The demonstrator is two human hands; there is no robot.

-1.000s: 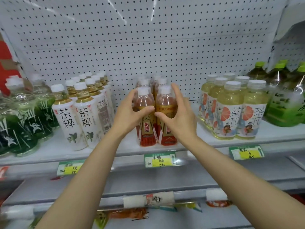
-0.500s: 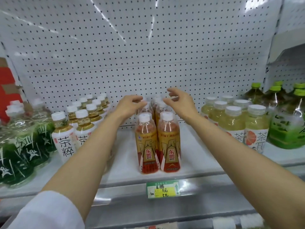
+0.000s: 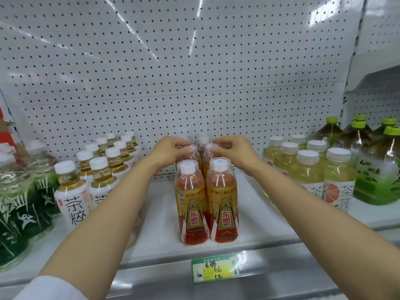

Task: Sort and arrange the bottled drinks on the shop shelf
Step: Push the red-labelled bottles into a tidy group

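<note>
Two orange drink bottles [image 3: 207, 202] with gold-and-red labels and white caps stand upright, side by side and touching, at the front of the shelf [image 3: 160, 226] in the centre of the frame; more of the same kind line up behind them toward the pegboard [image 3: 173, 72]. Left hand [image 3: 171, 151] reaches over the front pair, fingers [image 3: 184, 150] curled on the cap of the second-row bottle on the left. Right hand [image 3: 236, 151] mirrors it, fingers [image 3: 218, 150] curled on the cap of the second-row bottle on the right. Both grips partly hidden by the front bottles; firm clamp versus light touch cannot be told. Centre left: white-labelled tea bottles [image 3: 73, 191] in two rows. Far left: green-labelled bottles [image 3: 19, 204]. Right: pale yellow bottles [image 3: 337, 182] with grapefruit labels, then large green-capped bottles [image 3: 381, 169]. A green and yellow price tag [image 3: 216, 270] sits on the shelf edge, lower centre.
</note>
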